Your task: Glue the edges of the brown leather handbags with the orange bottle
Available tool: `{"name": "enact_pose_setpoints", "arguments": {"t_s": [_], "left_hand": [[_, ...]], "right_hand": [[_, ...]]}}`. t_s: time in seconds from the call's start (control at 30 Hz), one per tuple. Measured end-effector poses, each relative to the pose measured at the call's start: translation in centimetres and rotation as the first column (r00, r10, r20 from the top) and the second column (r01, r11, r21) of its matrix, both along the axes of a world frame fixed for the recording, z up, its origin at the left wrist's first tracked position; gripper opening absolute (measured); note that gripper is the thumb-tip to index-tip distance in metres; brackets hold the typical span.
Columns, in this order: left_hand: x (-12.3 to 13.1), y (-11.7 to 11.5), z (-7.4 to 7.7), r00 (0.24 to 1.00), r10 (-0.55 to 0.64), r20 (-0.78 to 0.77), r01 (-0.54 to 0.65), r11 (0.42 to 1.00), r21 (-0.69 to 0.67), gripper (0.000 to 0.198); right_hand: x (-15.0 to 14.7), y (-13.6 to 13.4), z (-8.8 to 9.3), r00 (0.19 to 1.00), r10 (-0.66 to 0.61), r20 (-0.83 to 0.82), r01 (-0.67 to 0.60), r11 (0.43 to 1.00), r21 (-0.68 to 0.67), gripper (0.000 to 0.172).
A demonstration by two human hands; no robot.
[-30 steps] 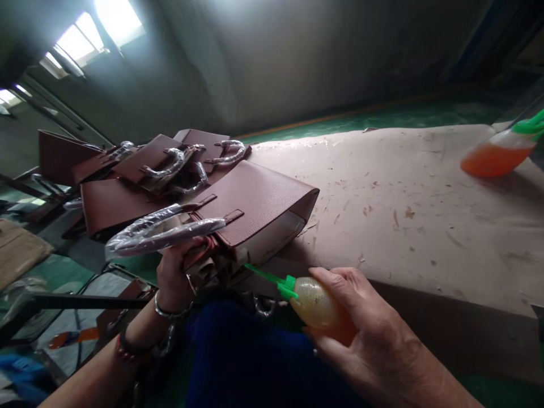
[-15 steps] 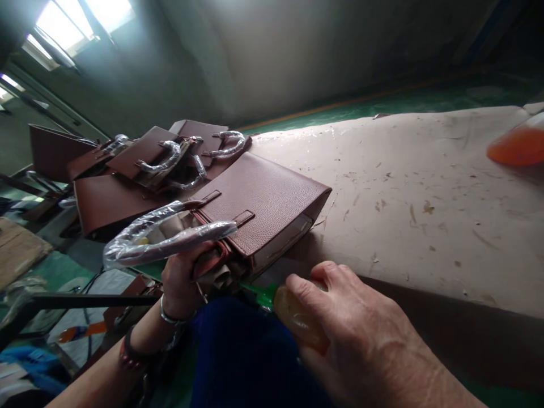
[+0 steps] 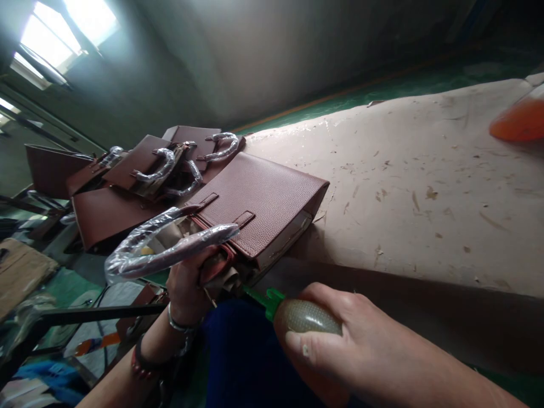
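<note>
A brown leather handbag [image 3: 267, 198] lies on its side at the table's near edge, its mouth toward me and its plastic-wrapped handle [image 3: 170, 255] sticking out to the left. My left hand [image 3: 189, 286] is closed on the bag's opening edge, below the handle; its fingertips are partly hidden by the bag. In my right hand [image 3: 340, 340] is a squeeze bottle [image 3: 312, 317] with a green nozzle [image 3: 272, 303]. The fingers wrap round its body. The nozzle points left at the bag's opening, where its tip is hard to make out.
Several more brown handbags [image 3: 140, 170] are piled at the left end of the table [image 3: 403, 187], whose pale top is stained. An orange-bottomed object [image 3: 518, 122] stands at the far right. Low on the left are a dark metal bar [image 3: 102, 313] and an orange bottle [image 3: 91, 345].
My right hand has turned so that its thumb and more of the bottle show, and it has moved slightly lower. The view has shifted a little; the left hand keeps its grip on the bag.
</note>
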State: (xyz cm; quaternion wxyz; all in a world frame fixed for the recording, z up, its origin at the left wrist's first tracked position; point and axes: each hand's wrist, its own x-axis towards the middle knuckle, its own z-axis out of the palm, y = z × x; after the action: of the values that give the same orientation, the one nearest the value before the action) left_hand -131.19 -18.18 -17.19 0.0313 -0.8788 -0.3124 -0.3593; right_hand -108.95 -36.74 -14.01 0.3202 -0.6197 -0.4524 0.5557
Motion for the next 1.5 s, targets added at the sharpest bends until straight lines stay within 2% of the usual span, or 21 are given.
{"name": "enact_pose_setpoints", "arguments": {"t_s": [0.07, 0.13, 0.17, 0.2, 0.27, 0.3, 0.37, 0.5, 0.73, 0.8, 0.97, 1.07, 1.2, 1.37, 1.5], "left_hand": [[0.7, -0.3, 0.8, 0.997, -0.048, -0.065, 0.051, 0.997, 0.056, 0.023], [1.4, -0.6, 1.5, 0.985, -0.101, -0.138, 0.113, 0.990, 0.084, 0.024], [1.7, -0.7, 1.8, 0.979, -0.130, -0.156, 0.145, 0.985, 0.093, 0.024], [1.9, -0.8, 2.0, 0.975, -0.153, -0.163, 0.170, 0.980, 0.102, 0.022], [2.2, -0.9, 2.2, 0.970, -0.181, -0.162, 0.201, 0.972, 0.118, 0.018], [2.2, -1.0, 2.2, 0.969, -0.190, -0.158, 0.211, 0.969, 0.126, 0.017], [2.2, -0.9, 2.0, 0.972, -0.184, -0.147, 0.203, 0.972, 0.123, 0.016], [1.7, -0.8, 1.4, 0.986, -0.113, -0.123, 0.125, 0.988, 0.090, 0.016], [1.8, -0.8, 1.2, 0.984, -0.063, -0.164, 0.087, 0.986, 0.142, 0.018], [1.8, -0.8, 1.1, 0.983, -0.056, -0.175, 0.082, 0.986, 0.147, 0.018], [1.8, -0.8, 1.1, 0.972, -0.094, -0.215, 0.131, 0.977, 0.166, 0.017], [2.0, -0.9, 1.1, 0.970, -0.104, -0.219, 0.146, 0.972, 0.184, 0.017], [2.1, -0.9, 0.9, 0.968, -0.109, -0.224, 0.169, 0.949, 0.267, 0.015], [1.8, -0.5, 0.3, 0.960, -0.182, -0.214, 0.249, 0.905, 0.344, 0.023], [1.8, -0.5, 0.1, 0.957, -0.204, -0.205, 0.268, 0.890, 0.368, 0.026]], "right_hand": [[0.1, 0.1, -0.1, 0.974, -0.033, -0.223, 0.004, 0.992, -0.129, 0.027], [-0.4, 0.0, -0.5, 0.867, -0.126, -0.481, 0.007, 0.970, -0.241, 0.036], [-0.7, -0.2, -0.8, 0.761, -0.179, -0.623, -0.013, 0.956, -0.292, 0.037], [-1.1, -0.3, -1.0, 0.622, -0.227, -0.749, -0.044, 0.945, -0.323, 0.036], [-1.9, -0.8, -1.3, 0.342, -0.304, -0.889, -0.093, 0.931, -0.354, 0.034], [-2.1, -1.0, -1.4, 0.238, -0.340, -0.910, -0.104, 0.922, -0.372, 0.034], [-2.4, -1.5, -1.4, 0.130, -0.418, -0.899, -0.113, 0.895, -0.432, 0.034], [-2.2, -1.9, -1.3, 0.108, -0.525, -0.844, -0.143, 0.832, -0.536, 0.033], [-2.7, -2.3, -1.3, 0.083, -0.574, -0.815, -0.145, 0.802, -0.580, 0.035], [-3.0, -2.5, -1.4, 0.065, -0.557, -0.828, -0.157, 0.814, -0.560, 0.038], [-3.3, -2.8, -1.8, 0.044, -0.510, -0.859, -0.152, 0.846, -0.511, 0.035], [-3.5, -2.6, -2.1, 0.062, -0.505, -0.861, -0.154, 0.847, -0.509, 0.033], [-3.5, -2.3, -2.2, 0.095, -0.506, -0.857, -0.149, 0.844, -0.515, 0.038], [-3.5, -2.1, -2.1, 0.040, -0.562, -0.826, -0.187, 0.808, -0.558, 0.046], [-3.7, -2.0, -2.9, 0.031, -0.597, -0.802, -0.167, 0.788, -0.593, 0.052]]}}
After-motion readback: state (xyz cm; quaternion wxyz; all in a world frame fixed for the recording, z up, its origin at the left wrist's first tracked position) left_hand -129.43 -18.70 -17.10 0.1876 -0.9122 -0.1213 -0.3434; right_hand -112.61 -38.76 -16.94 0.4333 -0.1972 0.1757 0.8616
